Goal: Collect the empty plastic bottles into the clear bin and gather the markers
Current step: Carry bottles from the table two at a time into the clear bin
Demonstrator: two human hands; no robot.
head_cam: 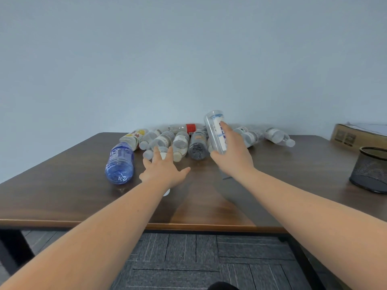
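My open left hand (pixel 165 168) neared a small bottle (pixel 161 152) mid-desk, my right hand (pixel 232 155) gripping a tall bottle (pixel 216 132) that could topple neighbours.

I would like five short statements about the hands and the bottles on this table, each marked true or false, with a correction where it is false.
1. The right hand holds a clear bottle raised off the table. True.
2. The blue bottle stands upright. False: it lies on its side.
3. The left hand grips the blue bottle. False: it reaches with spread fingers toward the clear bottles beside it.
4. A black mesh cup stands at the table's right side. True.
5. The red-labelled bottle lies nearest the person. False: it lies at the far back of the pile.
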